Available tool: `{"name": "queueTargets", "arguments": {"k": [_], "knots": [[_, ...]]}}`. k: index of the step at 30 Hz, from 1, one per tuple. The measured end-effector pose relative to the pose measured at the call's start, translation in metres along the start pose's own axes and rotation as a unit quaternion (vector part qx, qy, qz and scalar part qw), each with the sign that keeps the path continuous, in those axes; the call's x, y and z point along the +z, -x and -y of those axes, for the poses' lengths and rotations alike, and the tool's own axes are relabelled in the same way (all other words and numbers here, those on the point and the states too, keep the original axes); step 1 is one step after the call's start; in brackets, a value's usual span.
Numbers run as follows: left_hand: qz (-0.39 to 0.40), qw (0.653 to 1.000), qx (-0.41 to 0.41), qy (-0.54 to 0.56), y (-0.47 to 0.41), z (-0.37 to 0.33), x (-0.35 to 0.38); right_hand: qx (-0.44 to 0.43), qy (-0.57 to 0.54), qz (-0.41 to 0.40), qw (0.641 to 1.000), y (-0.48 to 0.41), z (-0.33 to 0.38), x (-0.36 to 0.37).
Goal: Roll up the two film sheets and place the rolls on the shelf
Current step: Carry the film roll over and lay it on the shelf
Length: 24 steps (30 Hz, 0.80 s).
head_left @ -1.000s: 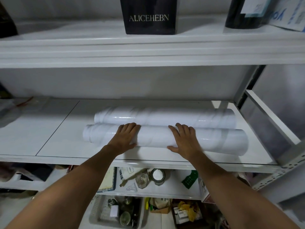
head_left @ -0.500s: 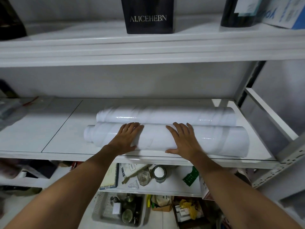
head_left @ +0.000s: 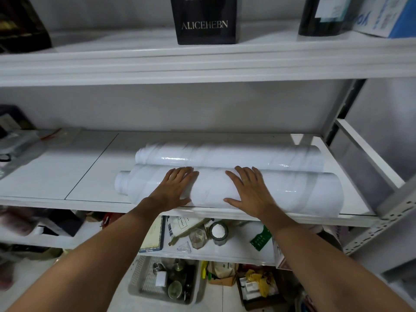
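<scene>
Two white marble-patterned film rolls lie side by side on the white middle shelf [head_left: 78,176]. The back roll [head_left: 225,157] sits further in. The front roll [head_left: 304,192] lies near the shelf's front edge and touches the back roll, its inner layers poking out at the left end. My left hand [head_left: 174,188] rests flat, palm down, on the front roll left of its middle. My right hand [head_left: 249,190] lies flat on it right of the middle. The fingers of both hands are spread and do not wrap around the roll.
A black box lettered ALICEHEBN [head_left: 204,21] and a dark bottle [head_left: 322,16] stand on the upper shelf. Plastic-wrapped items [head_left: 15,143] sit at the middle shelf's left end. A metal shelf post [head_left: 387,199] borders the right. Jars, cards and a basket [head_left: 166,280] lie below.
Both hands stay flat on the front roll, which has shifted slightly toward the back roll. My view has drifted a little.
</scene>
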<state>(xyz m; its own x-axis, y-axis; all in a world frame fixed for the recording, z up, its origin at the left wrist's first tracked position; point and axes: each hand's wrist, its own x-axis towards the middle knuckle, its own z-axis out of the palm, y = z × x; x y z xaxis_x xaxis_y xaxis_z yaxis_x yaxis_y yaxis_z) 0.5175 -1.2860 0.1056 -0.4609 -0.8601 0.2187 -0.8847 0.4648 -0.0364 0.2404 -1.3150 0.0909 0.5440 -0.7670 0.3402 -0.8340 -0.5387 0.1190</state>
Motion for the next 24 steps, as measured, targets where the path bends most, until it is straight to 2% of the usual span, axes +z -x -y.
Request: {"name": "queueTargets", "arguments": {"k": [6,14,24], "knots": [[-0.003,0.998,0.010,-0.056,-0.004,-0.005,-0.001,0.011,0.031,0.004,0.999,-0.001,-0.004,-0.001],[-0.031,0.989,-0.025,-0.145,-0.020,-0.004,0.005,0.024,0.053,0.005,0.998,-0.019,-0.006,0.001],[-0.014,1.000,0.005,-0.010,-0.009,0.009,0.011,0.015,0.029,-0.013,0.999,-0.007,-0.004,0.014]]}}
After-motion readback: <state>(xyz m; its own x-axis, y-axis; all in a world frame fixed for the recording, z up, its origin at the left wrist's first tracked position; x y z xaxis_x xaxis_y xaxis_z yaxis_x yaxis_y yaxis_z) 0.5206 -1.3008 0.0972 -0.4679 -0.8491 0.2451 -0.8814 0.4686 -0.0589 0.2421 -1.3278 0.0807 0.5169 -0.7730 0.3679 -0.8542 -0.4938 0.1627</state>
